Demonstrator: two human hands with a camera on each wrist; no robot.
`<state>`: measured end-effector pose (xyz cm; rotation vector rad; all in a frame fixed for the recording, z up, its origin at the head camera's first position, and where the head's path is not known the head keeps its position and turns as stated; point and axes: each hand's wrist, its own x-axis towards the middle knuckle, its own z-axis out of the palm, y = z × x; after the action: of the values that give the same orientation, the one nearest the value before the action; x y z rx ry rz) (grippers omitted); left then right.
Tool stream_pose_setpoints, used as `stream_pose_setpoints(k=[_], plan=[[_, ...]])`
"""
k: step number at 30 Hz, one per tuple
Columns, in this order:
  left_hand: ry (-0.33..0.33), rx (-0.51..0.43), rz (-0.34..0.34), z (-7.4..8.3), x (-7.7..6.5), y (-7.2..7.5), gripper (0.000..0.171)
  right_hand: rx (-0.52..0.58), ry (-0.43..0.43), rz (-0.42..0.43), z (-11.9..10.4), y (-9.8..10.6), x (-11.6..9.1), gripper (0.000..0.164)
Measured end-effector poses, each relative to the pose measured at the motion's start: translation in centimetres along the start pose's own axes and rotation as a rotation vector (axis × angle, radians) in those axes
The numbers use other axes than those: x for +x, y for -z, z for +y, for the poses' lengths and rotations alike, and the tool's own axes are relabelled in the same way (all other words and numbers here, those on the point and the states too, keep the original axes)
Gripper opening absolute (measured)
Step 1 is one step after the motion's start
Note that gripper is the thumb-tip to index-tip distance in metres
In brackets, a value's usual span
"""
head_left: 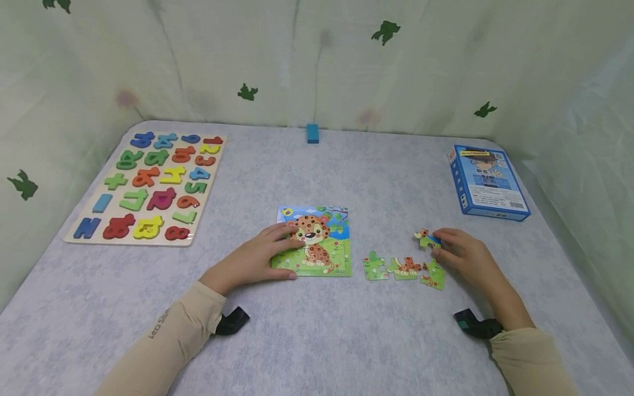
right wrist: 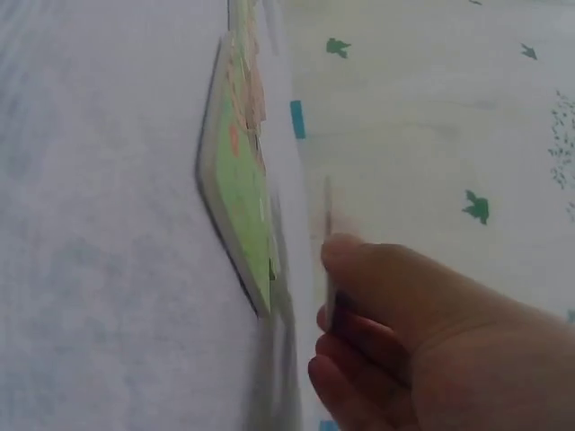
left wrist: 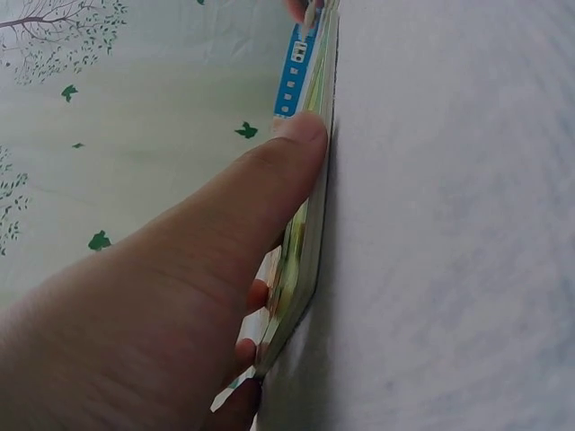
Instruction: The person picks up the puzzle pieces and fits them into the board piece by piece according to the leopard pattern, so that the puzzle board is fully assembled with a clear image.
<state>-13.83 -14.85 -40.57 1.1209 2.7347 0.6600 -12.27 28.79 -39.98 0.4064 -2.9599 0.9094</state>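
Observation:
A square leopard picture puzzle lies flat on the table. My left hand rests at its left side, fingers laid over the picture and thumb along the near edge. In the left wrist view that thumb touches the puzzle's edge. My right hand pinches a jigsaw piece between thumb and fingers, raised off the table. In the right wrist view the held piece appears edge-on. Below it lie a green piece, a spotted piece and a green piece with an orange patch.
A wooden board with coloured numbers and signs lies at the left. A blue box lies at the right back. One small blue block sits at the table's far edge, before a pale curtain.

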Motion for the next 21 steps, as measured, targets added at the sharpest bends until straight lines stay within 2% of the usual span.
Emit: stream_pose_setpoints(k=[5,11,12,16,21], plan=[[-0.005,0.016,0.008,0.0,0.1,0.1,0.064,0.032,0.06,0.061,-1.2,-0.1,0.5,0.042],[-0.008,0.067,0.02,0.3,0.3,0.0,0.063,0.054,0.194,0.076,-4.9,-1.2,1.6,0.041],[-0.009,0.074,0.022,0.4,0.3,0.0,0.063,0.074,0.216,0.069,-6.3,-1.2,1.8,0.042],[-0.024,0.071,0.038,0.7,0.4,0.0,0.063,0.098,0.283,0.034,-8.6,-2.9,2.9,0.041],[-0.06,0.064,0.036,0.9,0.6,-0.2,0.063,0.114,0.304,-0.058,-10.5,-5.4,4.4,0.041]])
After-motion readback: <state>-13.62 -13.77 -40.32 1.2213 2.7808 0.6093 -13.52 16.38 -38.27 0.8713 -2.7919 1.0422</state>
